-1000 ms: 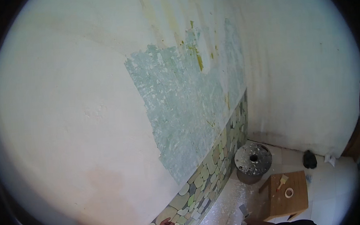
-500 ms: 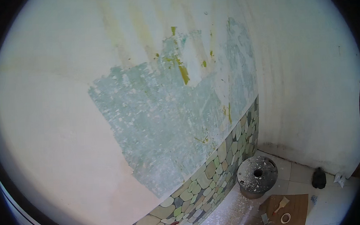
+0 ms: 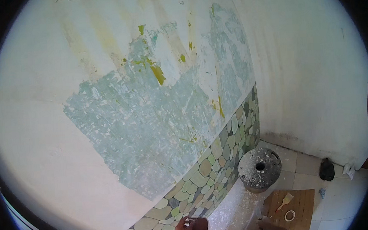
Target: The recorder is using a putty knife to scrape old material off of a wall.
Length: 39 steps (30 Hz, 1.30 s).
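My left hand (image 3: 184, 229) is at the lower edge, in front of the stone strip. Its fingers are closed on a reddish-brown flat piece (image 3: 200, 228); whether it is sandpaper I cannot tell. Ahead of the hand rises a pale wall (image 3: 39, 135) with a large scraped patch (image 3: 130, 126) of blue-green under-paint, flecked with white and some olive-yellow bits. A blurred brownish shape (image 3: 269, 226) at the bottom, right of centre, may be my right hand; no fingers can be made out.
A band of pebble-like stone tiles (image 3: 205, 168) borders the wall's foot. In the corner stands a dark round stool-like thing (image 3: 260, 179), spattered white. A brush (image 3: 285, 202) and a tape roll (image 3: 289, 216) lie on a brown board (image 3: 303, 208). Dark shoes (image 3: 326, 170) sit farther right.
The view has shifted, so the wall patch appears farther left. My left hand shows higher, with the reddish-brown piece in plain sight. A blurred brownish shape has come in at the lower right.
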Each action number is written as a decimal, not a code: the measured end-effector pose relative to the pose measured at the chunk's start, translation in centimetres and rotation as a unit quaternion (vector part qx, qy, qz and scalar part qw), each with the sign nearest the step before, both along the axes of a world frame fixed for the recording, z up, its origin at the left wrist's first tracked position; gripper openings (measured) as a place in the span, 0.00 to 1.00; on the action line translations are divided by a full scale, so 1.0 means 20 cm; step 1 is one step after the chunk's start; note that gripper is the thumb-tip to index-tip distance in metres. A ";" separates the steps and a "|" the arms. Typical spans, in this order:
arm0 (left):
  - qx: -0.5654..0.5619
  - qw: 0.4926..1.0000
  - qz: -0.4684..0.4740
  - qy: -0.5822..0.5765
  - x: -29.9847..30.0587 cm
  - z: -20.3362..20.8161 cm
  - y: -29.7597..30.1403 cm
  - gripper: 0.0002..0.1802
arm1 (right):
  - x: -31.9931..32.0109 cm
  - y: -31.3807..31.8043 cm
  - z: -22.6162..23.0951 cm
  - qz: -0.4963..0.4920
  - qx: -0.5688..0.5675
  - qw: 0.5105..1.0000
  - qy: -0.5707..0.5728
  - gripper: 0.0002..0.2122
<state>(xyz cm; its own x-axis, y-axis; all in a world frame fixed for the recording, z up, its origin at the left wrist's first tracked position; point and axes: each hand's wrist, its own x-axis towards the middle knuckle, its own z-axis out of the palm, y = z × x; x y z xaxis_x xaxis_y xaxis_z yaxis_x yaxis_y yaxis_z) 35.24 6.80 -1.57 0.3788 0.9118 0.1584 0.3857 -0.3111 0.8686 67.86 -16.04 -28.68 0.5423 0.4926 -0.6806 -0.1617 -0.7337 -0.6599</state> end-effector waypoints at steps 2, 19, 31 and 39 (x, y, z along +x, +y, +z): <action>-0.034 0.999 -0.006 0.010 0.06 0.11 -0.05 0.17 | -0.05 0.02 -0.03 -0.011 0.057 0.998 -0.019 0.08; -0.191 0.957 -0.024 -0.215 0.20 0.13 -0.12 0.13 | -0.40 0.91 0.99 0.027 0.339 0.884 0.322 0.08; -0.122 0.968 0.032 -0.219 0.07 0.08 -0.12 0.24 | -0.85 1.05 1.51 0.242 0.443 0.849 0.155 0.11; -0.051 0.988 -0.040 -0.142 -0.10 0.22 0.02 0.16 | -1.02 1.12 1.74 0.322 0.456 0.830 0.001 0.13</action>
<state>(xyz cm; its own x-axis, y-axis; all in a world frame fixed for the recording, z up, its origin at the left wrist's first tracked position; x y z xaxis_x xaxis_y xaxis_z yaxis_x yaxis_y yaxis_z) 33.29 7.26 2.90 0.4030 0.8978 0.1778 0.0994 -0.2360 0.9666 47.37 6.45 6.18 -0.0337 0.9905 0.1334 0.0680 0.1355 -0.9884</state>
